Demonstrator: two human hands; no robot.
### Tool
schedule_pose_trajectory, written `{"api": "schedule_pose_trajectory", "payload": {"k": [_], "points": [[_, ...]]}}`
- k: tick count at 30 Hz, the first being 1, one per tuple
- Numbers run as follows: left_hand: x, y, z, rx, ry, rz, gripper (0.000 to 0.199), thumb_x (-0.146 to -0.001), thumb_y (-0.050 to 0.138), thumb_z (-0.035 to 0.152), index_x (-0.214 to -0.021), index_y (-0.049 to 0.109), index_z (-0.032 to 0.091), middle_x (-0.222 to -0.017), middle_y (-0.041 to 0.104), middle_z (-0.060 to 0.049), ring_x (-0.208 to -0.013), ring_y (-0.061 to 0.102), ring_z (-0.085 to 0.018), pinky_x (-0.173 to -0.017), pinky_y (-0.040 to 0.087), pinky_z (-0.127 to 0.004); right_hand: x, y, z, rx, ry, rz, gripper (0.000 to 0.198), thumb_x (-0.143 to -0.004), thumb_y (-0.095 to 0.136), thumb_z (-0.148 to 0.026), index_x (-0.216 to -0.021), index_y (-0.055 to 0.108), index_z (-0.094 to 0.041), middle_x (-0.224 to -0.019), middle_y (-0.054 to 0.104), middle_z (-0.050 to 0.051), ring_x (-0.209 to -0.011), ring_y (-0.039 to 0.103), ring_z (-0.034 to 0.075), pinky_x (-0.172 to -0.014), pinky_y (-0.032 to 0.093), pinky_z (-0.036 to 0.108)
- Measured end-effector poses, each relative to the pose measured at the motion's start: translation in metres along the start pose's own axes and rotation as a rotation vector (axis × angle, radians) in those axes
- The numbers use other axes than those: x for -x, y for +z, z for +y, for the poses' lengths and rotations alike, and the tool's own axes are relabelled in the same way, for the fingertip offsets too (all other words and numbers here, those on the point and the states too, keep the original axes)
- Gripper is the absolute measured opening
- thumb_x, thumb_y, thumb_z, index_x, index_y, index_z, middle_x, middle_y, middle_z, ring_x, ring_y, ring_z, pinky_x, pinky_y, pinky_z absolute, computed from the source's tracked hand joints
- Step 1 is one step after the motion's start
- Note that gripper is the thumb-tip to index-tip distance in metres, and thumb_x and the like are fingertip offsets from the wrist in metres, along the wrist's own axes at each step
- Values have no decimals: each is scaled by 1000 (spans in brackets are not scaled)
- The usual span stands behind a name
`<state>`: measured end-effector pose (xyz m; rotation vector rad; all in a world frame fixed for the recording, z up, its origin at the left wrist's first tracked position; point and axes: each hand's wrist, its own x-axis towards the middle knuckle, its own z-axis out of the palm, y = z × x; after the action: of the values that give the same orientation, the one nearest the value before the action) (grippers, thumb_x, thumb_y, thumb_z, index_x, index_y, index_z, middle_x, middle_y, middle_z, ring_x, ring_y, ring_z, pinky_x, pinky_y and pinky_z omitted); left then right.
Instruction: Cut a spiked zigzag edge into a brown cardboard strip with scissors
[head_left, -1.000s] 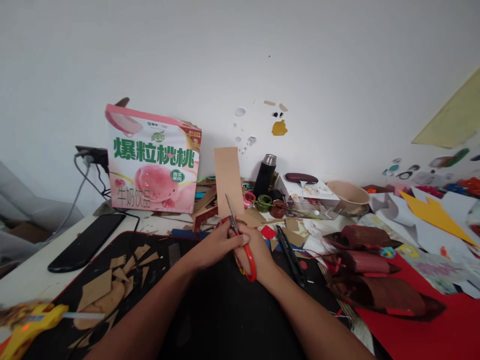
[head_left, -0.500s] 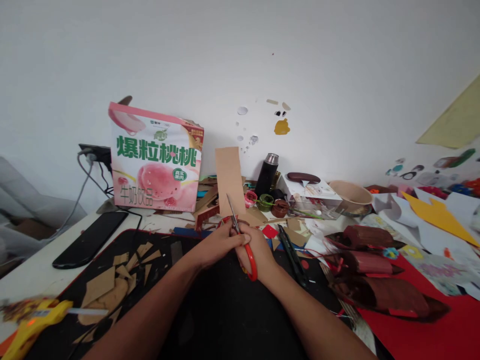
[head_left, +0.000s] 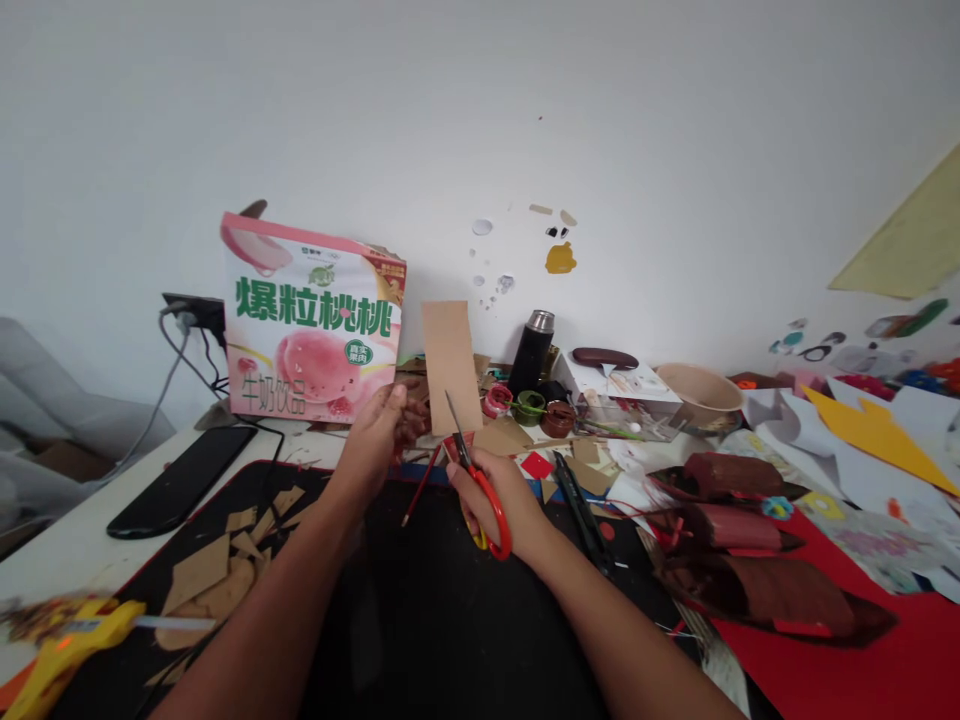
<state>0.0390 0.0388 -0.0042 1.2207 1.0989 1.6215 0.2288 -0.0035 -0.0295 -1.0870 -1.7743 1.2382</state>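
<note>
My right hand [head_left: 499, 495] is closed around a pair of scissors [head_left: 491, 505] with red handles and a little yellow inside the loops. Its blades look closed and point up and away, their tip in front of a tan cardboard strip [head_left: 452, 365] that stands upright behind. My left hand [head_left: 379, 425] is apart from the scissors, reaching over brown scraps beside the pink drink box [head_left: 315, 320]. Its fingers look parted, though their far side is in shadow. Between the hands a thin red pencil [head_left: 421, 485] lies slanted on the black mat [head_left: 450, 620].
Cardboard offcuts [head_left: 202, 575] and a yellow glue gun [head_left: 82, 640] lie left, near a black phone [head_left: 180, 480]. A utility knife [head_left: 581, 510] is right of my right hand. Paint jars [head_left: 530, 406] and a flask [head_left: 532, 350] stand behind; brown model boats [head_left: 780, 595] sit right.
My left hand has let go of the scissors area and moved left and outward towards the scraps. My right hand keeps the scissors nearly in place. The red pencil has come into sight.
</note>
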Motion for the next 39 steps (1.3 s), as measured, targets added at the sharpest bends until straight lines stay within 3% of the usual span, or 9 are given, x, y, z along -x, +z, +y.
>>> {"api": "schedule_pose_trajectory", "payload": {"k": [3, 5, 9, 12, 16, 23, 26, 32, 39], "points": [[1, -3, 7, -78, -2, -44, 47, -87, 69, 64, -99, 65, 18, -61, 58, 3, -48, 52, -13, -46, 42, -25, 1, 2, 1, 21, 14, -74, 39, -102, 57, -59, -91, 57, -22, -60, 59, -4, -44, 59, 12, -40, 43, 18], [3, -3, 10, -135, 23, -6, 42, -87, 69, 60, -94, 63, 19, -53, 53, 6, -44, 48, -13, -43, 39, -24, 3, 3, 0, 18, 19, -120, 40, -102, 56, -60, -90, 57, -21, -62, 61, -3, -46, 62, 13, -43, 48, 19], [3, -5, 12, -131, 51, 107, 35, -87, 67, 55, -85, 61, 21, -52, 50, 7, -41, 47, -12, -39, 35, -23, 6, 6, -6, -25, 5, -182, 37, -99, 65, -57, -96, 61, -21, -63, 64, -3, -52, 67, 15, -51, 55, 23], [1, -7, 12, -155, 27, 110, 33, -88, 65, 53, -82, 59, 22, -48, 46, 9, -35, 42, -12, -36, 32, -24, 7, 6, -11, -77, 12, -225, 36, -95, 72, -54, -100, 63, -20, -64, 67, -1, -57, 69, 16, -58, 58, 25], [0, -9, 12, -200, 44, 103, 30, -89, 63, 52, -84, 58, 22, -52, 49, 8, -38, 43, -13, -39, 37, -25, 7, 6, -15, -160, 32, -264, 43, -90, 77, -57, -102, 62, -19, -71, 70, 1, -61, 71, 17, -60, 59, 26], [-1, -11, 12, -318, 132, 126, 27, -90, 60, 47, -83, 60, 22, -63, 57, 2, -59, 56, -17, -55, 43, -28, 9, 4, -20, -192, 43, -301, 46, -86, 83, -56, -104, 62, -18, -80, 72, 3, -70, 73, 18, -64, 60, 27], [-2, -12, 12, -357, 147, 107, 27, -91, 58, 47, -82, 60, 22, -65, 60, 1, -60, 56, -17, -58, 43, -28, 9, 6, -20, -155, 51, -272, 44, -88, 81, -56, -103, 63, -19, -78, 71, 2, -68, 73, 17, -64, 60, 26], [0, -11, 15, -423, 166, 70, 22, -92, 57, 43, -85, 62, 22, -76, 69, -2, -68, 62, -19, -64, 46, -29, 8, 8, -15, -5, 71, -237, 41, -97, 67, -59, -105, 65, -19, -74, 71, 1, -51, 68, 15, -45, 50, 21], [0, -12, 11, -370, 150, 53, 25, -93, 58, 44, -86, 63, 21, -75, 67, -2, -66, 60, -18, -63, 45, -29, 9, 8, -11, 2, 48, -241, 39, -99, 64, -57, -105, 65, -19, -74, 72, 1, -53, 71, 15, -47, 52, 20]]}}
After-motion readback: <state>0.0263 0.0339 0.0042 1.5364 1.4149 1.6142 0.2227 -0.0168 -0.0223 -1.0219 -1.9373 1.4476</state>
